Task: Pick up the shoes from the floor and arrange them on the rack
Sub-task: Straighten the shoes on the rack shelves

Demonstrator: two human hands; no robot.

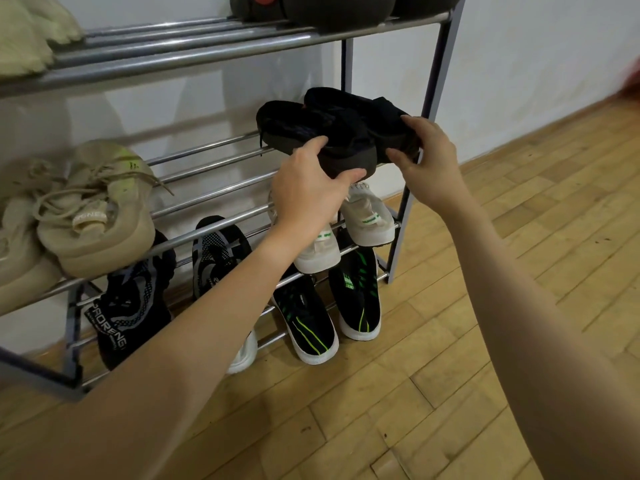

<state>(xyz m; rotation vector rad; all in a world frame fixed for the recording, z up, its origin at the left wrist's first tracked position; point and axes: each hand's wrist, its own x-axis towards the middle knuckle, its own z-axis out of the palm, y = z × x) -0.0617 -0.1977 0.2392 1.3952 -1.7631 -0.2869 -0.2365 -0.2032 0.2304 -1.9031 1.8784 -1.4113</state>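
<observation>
Two black shoes sit side by side at the right end of the metal shoe rack's (pixel 207 168) second tier. My left hand (pixel 308 192) grips the heel of the left black shoe (pixel 294 128), thumb on top and fingers under the sole. My right hand (pixel 427 157) holds the heel of the right black shoe (pixel 349 105), fingers curled around it. Both shoes point toward the wall.
Beige sneakers (pixel 97 216) lie at the left of the same tier. White sneakers (pixel 369 220) sit one tier down, black-and-green shoes (pixel 356 299) and black patterned shoes (pixel 221 258) on the lowest bars. Dark shoes (pixel 329 8) top the rack. Wooden floor (pixel 381 393) lies in front.
</observation>
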